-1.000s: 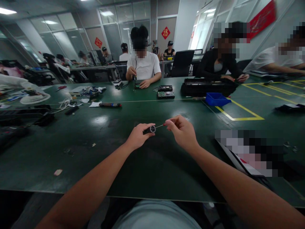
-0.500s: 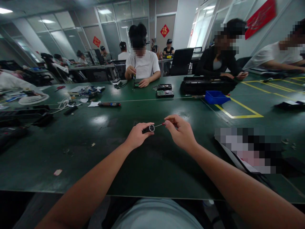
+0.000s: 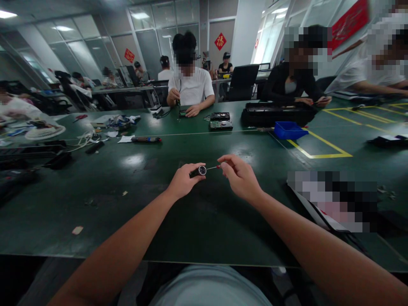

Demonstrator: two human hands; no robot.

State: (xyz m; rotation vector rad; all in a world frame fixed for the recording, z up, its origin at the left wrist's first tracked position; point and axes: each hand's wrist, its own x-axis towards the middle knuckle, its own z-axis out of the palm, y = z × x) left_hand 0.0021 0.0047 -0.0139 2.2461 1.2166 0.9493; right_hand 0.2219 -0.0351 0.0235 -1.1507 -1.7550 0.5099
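Between the thumb and fingers of my left hand (image 3: 184, 180) is a small black cylindrical part (image 3: 202, 171) with a silver ring around its round end. That ringed end faces me and to the right. My right hand (image 3: 242, 176) is closed around the red handle of a thin screwdriver (image 3: 213, 168). The metal shaft points left and its tip meets the ringed end of the part; whether it sits inside or against the rim I cannot tell. Both hands are held above the green table (image 3: 204, 229).
Across the table a person in a white shirt (image 3: 191, 87) works on a small device. Circuit-board parts (image 3: 221, 125), a blue bin (image 3: 290, 130) and a long black case (image 3: 277, 114) lie toward the far side. A pen-like tool (image 3: 146, 139) is at left, a blurred-out folder (image 3: 318, 208) at right.
The fingers of my right hand have shifted slightly on the screwdriver handle. My left hand and the black part have moved barely, a touch to the left.
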